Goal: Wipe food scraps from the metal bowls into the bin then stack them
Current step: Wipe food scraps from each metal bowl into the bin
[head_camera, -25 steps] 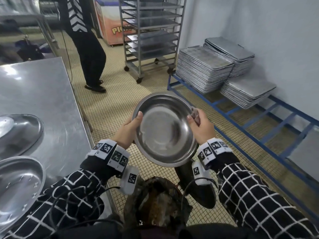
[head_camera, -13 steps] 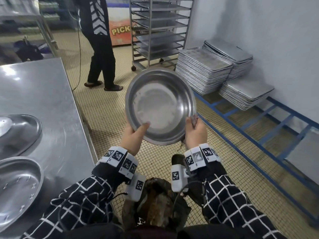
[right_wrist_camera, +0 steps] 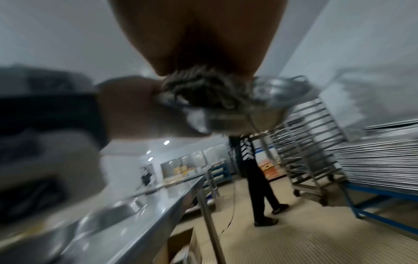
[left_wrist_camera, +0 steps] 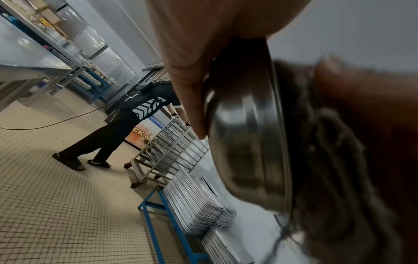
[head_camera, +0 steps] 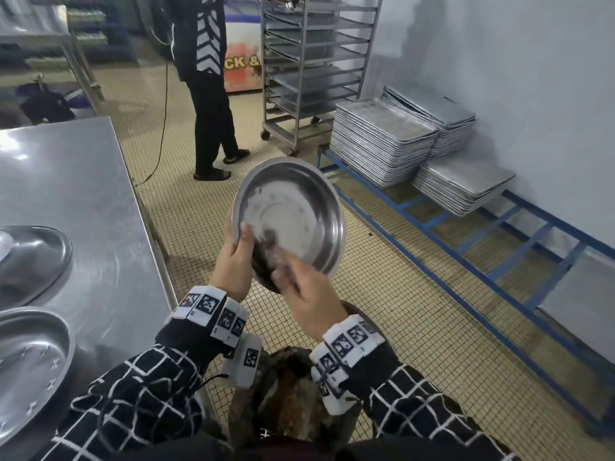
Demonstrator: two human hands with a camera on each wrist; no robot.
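Bin (head_camera: 293,404) at 6 o'clock, nearest, below both wrists, brown scraps inside. Just beyond it, metal bowl (head_camera: 293,221) held in air at frame centre, tilted with open face toward the camera and rim plane near upright; left hand (head_camera: 233,261) grip clamped on rim at 8 o'clock, thumb inside; right hand (head_camera: 309,301) grip closed on dark scrubber (head_camera: 271,254) pressed to inner wall at 6 o'clock. Two more bowls (head_camera: 33,257) on surface (head_camera: 83,181) at 9 o'clock; stacked trays (head_camera: 382,141) at 1 o'clock, farthest.

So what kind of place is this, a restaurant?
Most likely a commercial kitchen or bakery back room: stacks of metal baking trays on a low blue frame, a wheeled tray rack, and a long stainless steel worktable holding metal bowls.
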